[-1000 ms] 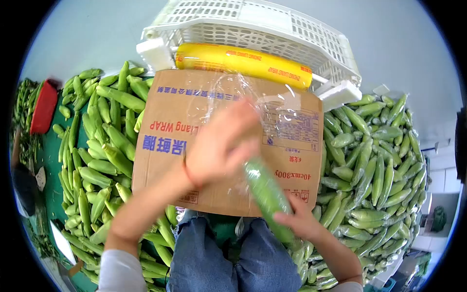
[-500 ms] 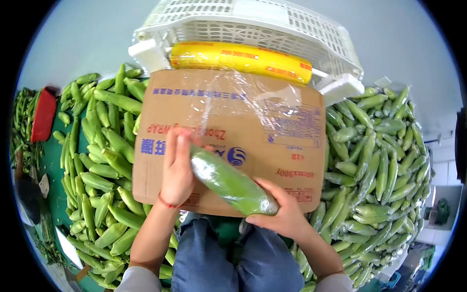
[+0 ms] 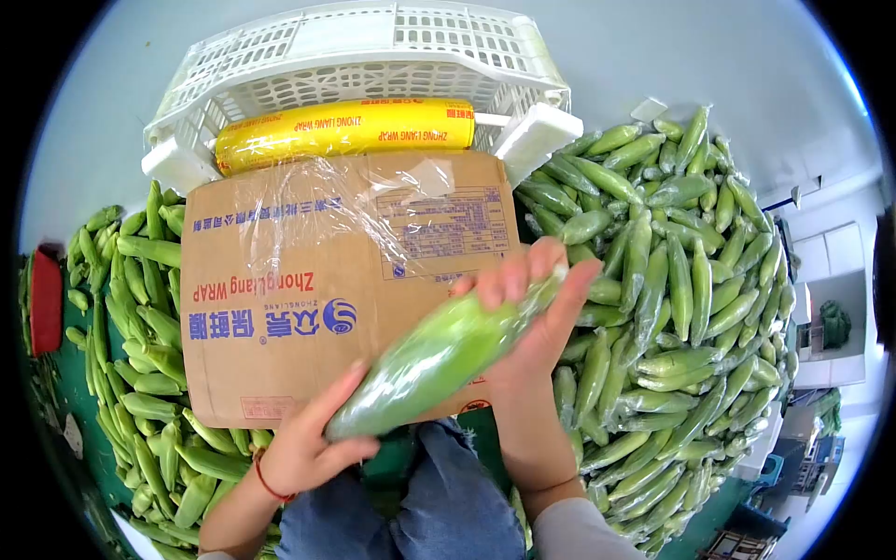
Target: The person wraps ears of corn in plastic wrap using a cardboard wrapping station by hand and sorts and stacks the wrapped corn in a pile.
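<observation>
A film-wrapped ear of corn (image 3: 434,359) in its green husk lies slantwise between my hands, over the near part of a cardboard box (image 3: 327,364). My left hand (image 3: 313,434), with a red cord at the wrist, grips its lower end. Fingers of my right hand (image 3: 537,317) close around the upper end, where the film is bunched. Behind the box, a yellow roll of cling film (image 3: 345,135) rests in a white plastic crate (image 3: 345,70). Clear film from the roll drapes over the box top.
Corn ears in green husks without visible film (image 3: 154,373) are heaped at left. At right, a big pile of film-wrapped corn ears (image 3: 672,271) reaches beside the box. A red container (image 3: 47,303) stands at far left. Shelving (image 3: 831,317) is at far right.
My view has turned right, so the box and crate appear further left. The corn ear's tilt has reversed; my right hand has risen to its upper end, and my left hand now holds the lower end.
</observation>
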A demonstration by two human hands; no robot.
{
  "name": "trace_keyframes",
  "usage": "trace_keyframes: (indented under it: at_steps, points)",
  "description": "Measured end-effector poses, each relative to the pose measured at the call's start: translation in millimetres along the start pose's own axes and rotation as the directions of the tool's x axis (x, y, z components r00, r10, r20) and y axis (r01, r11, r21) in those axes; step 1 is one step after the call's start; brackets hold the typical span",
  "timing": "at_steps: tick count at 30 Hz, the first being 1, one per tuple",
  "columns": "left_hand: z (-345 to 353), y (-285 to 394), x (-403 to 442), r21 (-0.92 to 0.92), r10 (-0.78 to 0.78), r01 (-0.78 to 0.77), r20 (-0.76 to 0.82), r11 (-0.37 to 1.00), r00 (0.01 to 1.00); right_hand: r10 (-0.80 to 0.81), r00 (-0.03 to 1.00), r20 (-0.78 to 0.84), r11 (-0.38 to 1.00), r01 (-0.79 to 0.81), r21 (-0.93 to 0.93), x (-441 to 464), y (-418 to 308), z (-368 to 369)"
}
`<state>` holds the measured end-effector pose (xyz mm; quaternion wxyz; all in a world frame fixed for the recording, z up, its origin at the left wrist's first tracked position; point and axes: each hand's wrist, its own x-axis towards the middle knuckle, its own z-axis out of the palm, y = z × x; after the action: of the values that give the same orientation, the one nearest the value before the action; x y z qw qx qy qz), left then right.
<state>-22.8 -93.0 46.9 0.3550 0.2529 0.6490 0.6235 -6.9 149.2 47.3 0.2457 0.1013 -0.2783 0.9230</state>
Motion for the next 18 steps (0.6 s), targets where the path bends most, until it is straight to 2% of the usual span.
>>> trace_keyframes:
  at_steps: [1, 2, 3, 5, 6, 7, 8, 9, 10, 11, 12, 13, 14, 15, 16, 17, 18]
  points:
    - [2, 6, 20, 0.201, 0.091, -0.098, 0.044, 0.975, 0.995, -0.067, 0.993, -0.102, 0.997, 0.071, 0.041, 6, 0, -4]
    - [5, 12, 40, 0.387, 0.182, -0.201, 0.087, 0.900, 0.980, -0.032, 0.981, -0.191, 0.993, 0.010, -0.118, 3, 0, -1]
    - [17, 16, 59, 0.577, 0.297, -0.325, 0.146, 0.749, 0.944, -0.007, 0.958, -0.287, 0.963, -0.071, -0.260, -12, 2, 5]
    - [46, 41, 88, 0.711, -0.101, -0.021, 0.130, 0.703, 0.986, 0.015, 0.885, -0.465, 0.842, -0.262, -0.471, -38, 20, 18]
    - [56, 31, 95, 0.745, 0.116, -0.216, 0.184, 0.631, 0.976, 0.127, 0.837, -0.533, 0.896, -0.327, -0.300, -36, 12, -3]
    - [58, 12, 97, 0.765, 0.312, -0.387, 0.253, 0.515, 0.916, 0.254, 0.773, -0.581, 0.913, -0.390, -0.119, -31, -8, -42]
    - [50, 3, 94, 0.800, 0.384, -0.436, 0.281, 0.413, 0.880, 0.217, 0.745, -0.631, 0.946, -0.319, -0.051, -19, -23, -83]
    - [44, -4, 91, 0.823, 0.446, -0.479, 0.320, 0.307, 0.836, 0.107, 0.662, -0.742, 0.985, -0.170, -0.010, 4, -38, -109]
    - [37, -6, 88, 0.836, 0.502, -0.514, 0.367, 0.191, 0.783, -0.037, 0.630, -0.776, 0.998, -0.012, -0.058, 27, -55, -135]
    - [23, -6, 83, 0.916, 0.452, -0.363, 0.256, 0.168, 0.855, -0.192, 0.691, -0.697, 0.980, 0.100, -0.170, 40, -74, -170]
    - [3, -7, 75, 0.969, 0.406, -0.205, 0.134, 0.137, 0.904, -0.071, 0.682, -0.728, 0.984, 0.169, 0.062, 50, -86, -158]
    - [-18, -9, 67, 0.994, 0.363, -0.039, 0.001, 0.099, 0.932, -0.079, 0.757, -0.648, 0.997, 0.043, -0.071, 52, -73, -131]
    - [-39, -15, 63, 0.989, 0.408, 0.085, -0.128, 0.124, 0.904, 0.031, 0.840, -0.542, 0.937, -0.213, -0.276, 47, -57, -111]
    - [-62, -25, 64, 0.967, 0.441, 0.201, -0.249, 0.153, 0.862, 0.176, 0.872, -0.456, 0.773, -0.410, -0.485, 36, -40, -94]
    - [-86, -32, 69, 0.961, 0.487, 0.199, -0.268, 0.190, 0.831, 0.252, 0.960, -0.120, 0.300, -0.196, -0.934, 16, -20, -79]
    - [-109, -38, 76, 0.953, 0.535, 0.200, -0.293, 0.227, 0.792, 0.260, 0.965, -0.033, 0.072, -0.054, -0.996, 17, -8, -82]
    - [-130, -43, 89, 0.976, 0.584, 0.077, -0.186, 0.206, 0.790, 0.289, 0.956, 0.055, -0.155, 0.104, -0.982, 20, 4, -87]
